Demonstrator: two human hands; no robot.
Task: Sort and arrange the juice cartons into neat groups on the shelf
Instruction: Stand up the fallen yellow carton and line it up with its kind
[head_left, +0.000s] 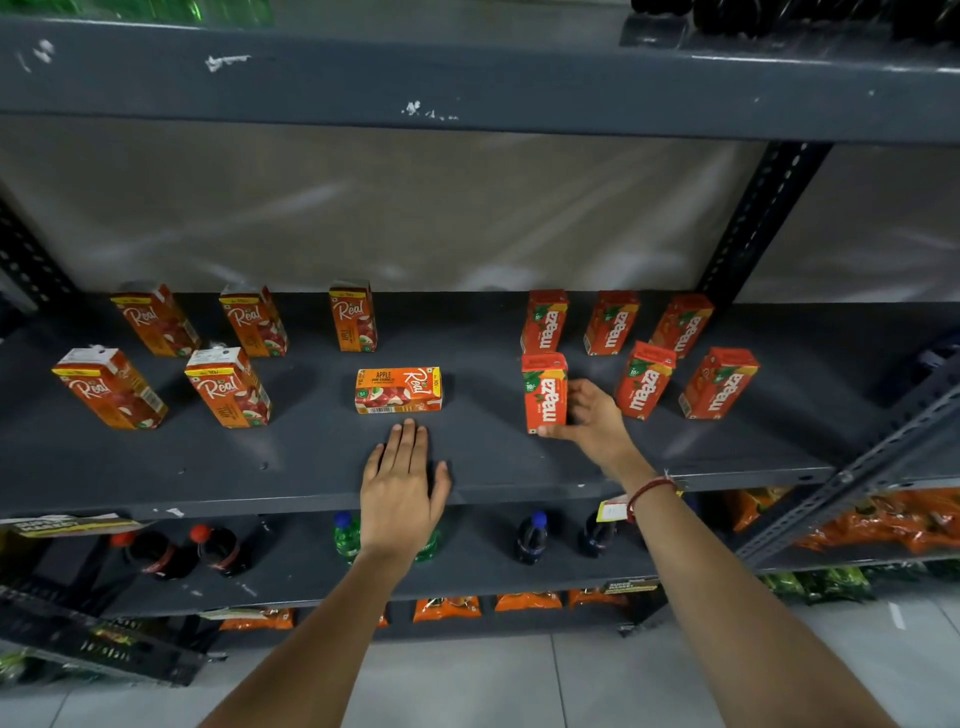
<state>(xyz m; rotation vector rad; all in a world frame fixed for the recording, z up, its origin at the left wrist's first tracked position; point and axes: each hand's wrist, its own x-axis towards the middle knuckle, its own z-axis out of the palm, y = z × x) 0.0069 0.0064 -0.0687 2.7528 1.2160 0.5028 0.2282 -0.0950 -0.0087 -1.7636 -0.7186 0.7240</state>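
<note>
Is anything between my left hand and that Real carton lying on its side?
Nothing visible. The left hand lies flat on the shelf just in front of the tipped Real carton, with only bare shelf between its fingertips and the carton. The right hand is off to the side, gripping a Maaza carton.

Grey metal shelving (467, 88) (paint chipped), pale tiled floor (467, 680)

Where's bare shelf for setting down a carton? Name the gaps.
Bare: between the lying Real carton and the Maaza carton in the right hand, plus the front strip left of the left hand. Crowded: the Maaza cluster.
</note>
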